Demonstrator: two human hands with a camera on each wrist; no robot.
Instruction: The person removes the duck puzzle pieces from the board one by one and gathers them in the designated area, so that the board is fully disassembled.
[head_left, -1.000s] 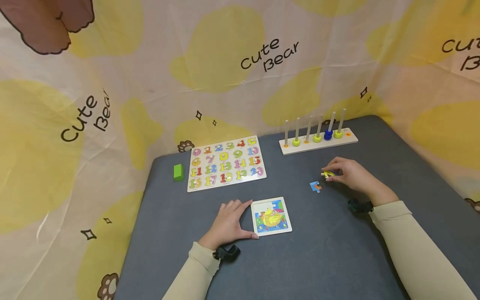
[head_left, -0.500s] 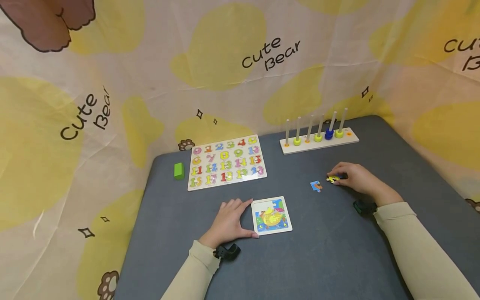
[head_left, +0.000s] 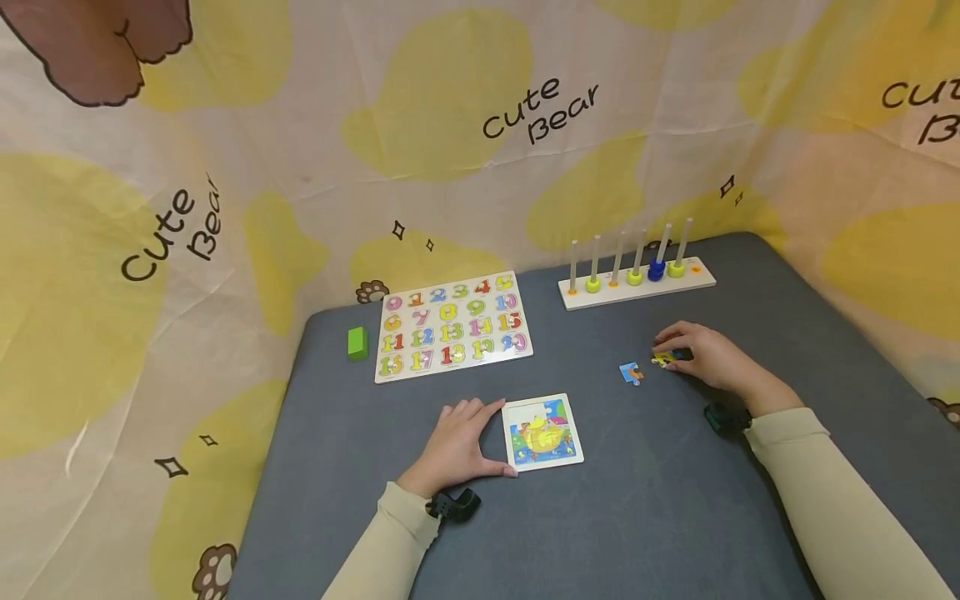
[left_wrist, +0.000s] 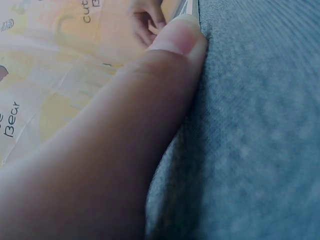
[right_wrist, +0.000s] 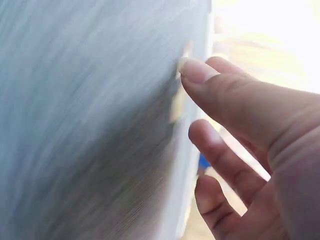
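A white-framed jigsaw board with a yellow duck picture lies on the table; its upper left shows a bare white gap. My left hand holds its left side, thumb at the near corner and index finger at the far one. In the left wrist view the thumb meets the frame's edge. Over to the right, my right hand pinches a yellow jigsaw piece just at the table surface, partly hidden by the fingers. Beside it lies a loose blue and orange jigsaw piece.
Behind the jigsaw lies a number puzzle board, with a green block to its left. A white peg stand with upright rods and yellow and blue rings stands at the back right. A printed cloth hangs behind the grey table.
My right hand has shifted slightly right and nearer with the yellow jigsaw piece, farther from the blue one. The left hand and the board have stayed put.
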